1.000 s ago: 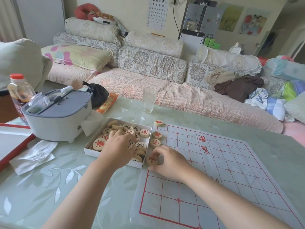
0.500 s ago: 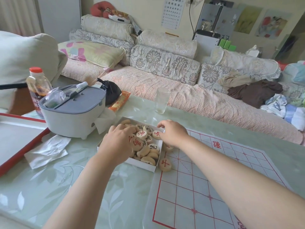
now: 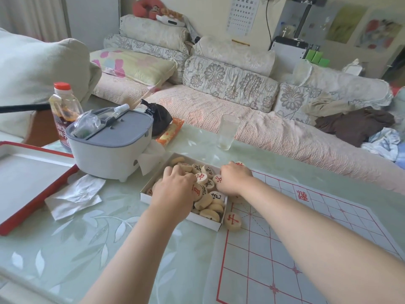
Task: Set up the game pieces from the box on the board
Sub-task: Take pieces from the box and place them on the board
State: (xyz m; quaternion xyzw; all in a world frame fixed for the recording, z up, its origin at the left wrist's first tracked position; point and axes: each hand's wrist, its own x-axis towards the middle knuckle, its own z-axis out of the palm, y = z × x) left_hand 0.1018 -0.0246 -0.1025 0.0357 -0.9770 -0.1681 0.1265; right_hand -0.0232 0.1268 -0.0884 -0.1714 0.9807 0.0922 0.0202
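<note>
The white cardboard box (image 3: 203,220) sits on the glass worktop (image 3: 109,238), its right wall just beside the left edge of the xiangqi board (image 3: 306,249). Most of the wooden xiangqi pieces (image 3: 208,204) lie heaped inside it, some showing red or black characters, some blank. The left hand (image 3: 173,189) is down in the middle of the box with its fingers curled into the heap. Its grip is hidden under the knuckles, so I cannot tell whether it has a piece. The right hand (image 3: 235,178) is at the box's far right corner, fingers bent down. A red-marked disc (image 3: 240,164) peeks out past its knuckles, but I cannot tell whether the grip pinches it or merely covers it. One red piece (image 3: 232,220) lies on the board's left edge, just beside the box's near right corner. As I judge it, the bare points lie to the right of the box, so the right hand is nearer for placing and the left for picking. The discs are round, so no long axis needs aligning.
</note>
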